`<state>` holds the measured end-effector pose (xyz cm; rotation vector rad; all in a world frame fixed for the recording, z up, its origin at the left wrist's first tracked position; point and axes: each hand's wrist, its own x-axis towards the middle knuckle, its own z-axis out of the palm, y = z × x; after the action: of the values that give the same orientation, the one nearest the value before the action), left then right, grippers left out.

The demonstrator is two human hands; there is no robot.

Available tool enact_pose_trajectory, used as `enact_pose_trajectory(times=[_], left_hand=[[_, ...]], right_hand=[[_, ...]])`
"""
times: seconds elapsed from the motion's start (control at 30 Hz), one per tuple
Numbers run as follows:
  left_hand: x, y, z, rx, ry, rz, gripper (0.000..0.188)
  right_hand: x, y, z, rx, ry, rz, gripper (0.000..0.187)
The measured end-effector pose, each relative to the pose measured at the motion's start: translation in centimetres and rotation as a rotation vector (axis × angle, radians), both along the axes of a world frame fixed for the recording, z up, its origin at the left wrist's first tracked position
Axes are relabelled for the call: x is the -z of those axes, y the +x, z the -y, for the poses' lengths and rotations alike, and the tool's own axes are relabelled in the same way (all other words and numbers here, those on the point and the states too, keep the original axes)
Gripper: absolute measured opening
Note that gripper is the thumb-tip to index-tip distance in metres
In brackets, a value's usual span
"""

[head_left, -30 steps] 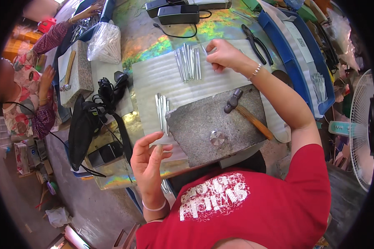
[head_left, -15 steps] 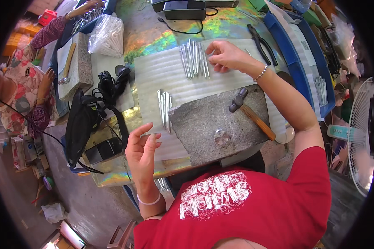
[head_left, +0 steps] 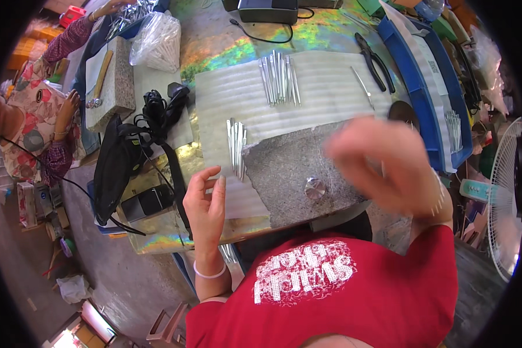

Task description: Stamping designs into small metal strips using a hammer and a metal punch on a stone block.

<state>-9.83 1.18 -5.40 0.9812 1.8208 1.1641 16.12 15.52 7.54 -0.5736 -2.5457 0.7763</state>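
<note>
My left hand (head_left: 206,203) hovers by the near left edge of the stone block, thumb and fingers apart, holding nothing. Smeared by motion, my right hand (head_left: 385,165) is over the right part of the stone block (head_left: 284,162); its fingers cannot be made out, and the hammer is hidden there. A small round shiny metal disc (head_left: 315,188) rests on the block. Thin silvery metal rods lie on the white foam sheet (head_left: 214,98) in two groups, a larger bundle (head_left: 279,81) at the back and a smaller bundle (head_left: 236,145) beside the block.
Pliers (head_left: 376,64) and a single thin rod (head_left: 363,87) lie back right, near a blue tray (head_left: 406,75). Black straps and a pouch (head_left: 116,168) occupy the left side. Another stone block (head_left: 122,81) bears a second hammer (head_left: 101,81). A co-worker's hand (head_left: 69,107) is beyond.
My right hand has moved from the back rod bundle toward me, to the block's right side where the hammer lay. My left hand stays nearly still. The view has shifted slightly.
</note>
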Motion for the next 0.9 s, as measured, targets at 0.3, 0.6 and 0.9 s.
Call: enact_pose_trajectory(times=[0.3,0.6,0.9], left_hand=[[1.5,0.8,-3.4,0.038,0.035,-0.389,0.019],[2.7,0.1,-6.5,0.153,-0.089,-0.629,0.023],[1.9,0.1,-7.8,0.340,-0.107,-0.813,0.016]], right_hand=[[-7.4,-1.5,4.9,-0.396,-0.451,-0.259,0.024],[-2.7,-2.0,6.9,-0.358,-0.109,-0.329,0.020],[4.6,4.8,6.6,0.338,0.025,0.130,0.041]])
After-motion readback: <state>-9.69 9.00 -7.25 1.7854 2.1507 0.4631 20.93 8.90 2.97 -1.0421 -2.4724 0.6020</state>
